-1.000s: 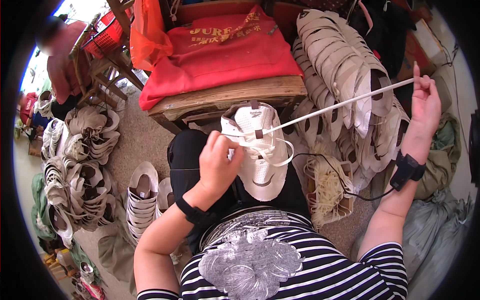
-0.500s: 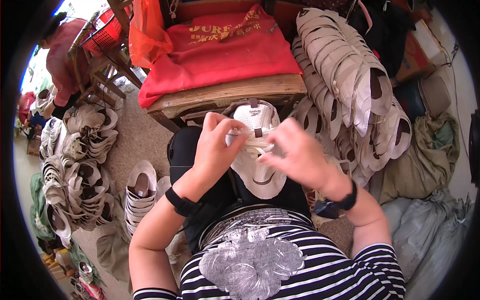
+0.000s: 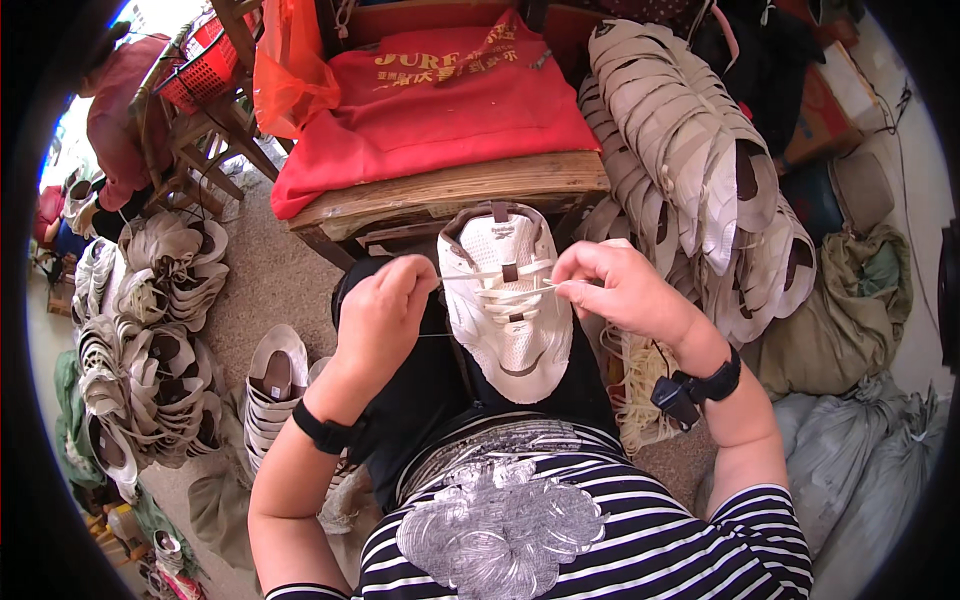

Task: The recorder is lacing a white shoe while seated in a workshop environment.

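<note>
Shoe upper (image 3: 520,345), white, rests on the person's dark trousers (image 3: 425,385) at the centre of the frame, toe toward the lower edge, heel end toward the wooden stool (image 3: 450,187). Progress, by judgement: lacing is well advanced. Pale lace (image 3: 502,295) crosses the tongue (image 3: 490,237) in several rows, the topmost at the dark loop (image 3: 510,272). Outstanding: the stretch of tongue above the loop carries no lace, and no knot is visible; final tightness of the rows cannot be determined. Layout from left to right: piled shoe uppers (image 3: 150,390) occupy the left edge of the frame, and a nested stack (image 3: 277,372) stands left of centre. Left hand (image 3: 380,310) is beside the shoe upper's left edge, back of the hand upward, fingers curled, thumb and forefinger pinching the lace at the side. The left forearm rises from the lower left, elbow bent, wearing a black wristband (image 3: 322,428). Right hand (image 3: 625,290) is at the shoe upper's right edge, thumb and forefinger tips pressed together on the lace, remaining fingers bent. A bundle of loose laces (image 3: 645,395) lies below it. The right forearm slants in from the lower right, elbow bent outward. A large stack of pale uppers (image 3: 680,120) fills the upper right.
</note>
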Demonstrator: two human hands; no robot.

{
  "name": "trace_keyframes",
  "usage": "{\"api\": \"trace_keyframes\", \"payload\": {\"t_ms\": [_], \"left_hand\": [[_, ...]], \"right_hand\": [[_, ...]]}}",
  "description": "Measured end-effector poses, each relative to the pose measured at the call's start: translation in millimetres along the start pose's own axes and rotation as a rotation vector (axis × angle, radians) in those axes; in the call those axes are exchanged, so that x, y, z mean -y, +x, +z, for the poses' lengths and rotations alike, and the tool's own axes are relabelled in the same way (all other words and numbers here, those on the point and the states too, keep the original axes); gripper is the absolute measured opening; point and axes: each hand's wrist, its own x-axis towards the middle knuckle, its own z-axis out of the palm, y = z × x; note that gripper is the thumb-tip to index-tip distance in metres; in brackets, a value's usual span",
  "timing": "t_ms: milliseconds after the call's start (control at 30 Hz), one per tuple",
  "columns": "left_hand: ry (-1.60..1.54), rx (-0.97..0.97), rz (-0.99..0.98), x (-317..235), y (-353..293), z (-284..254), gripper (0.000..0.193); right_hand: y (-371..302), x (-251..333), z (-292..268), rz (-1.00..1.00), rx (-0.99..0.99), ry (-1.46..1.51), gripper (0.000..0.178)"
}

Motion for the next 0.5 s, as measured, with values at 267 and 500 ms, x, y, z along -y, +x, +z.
{"api": "trace_keyframes", "payload": {"t_ms": [267,500], "left_hand": [[0.142,-0.032,-0.008,15,-13,-23,0.01],[0.201,-0.143,-0.396,54,-27,-56,0.011]], "right_hand": [[37,-19,-16,-0.573,0.206,-0.454,0.019],[40,-3,9,-0.226,-0.081,-0.213,0.02]]}}
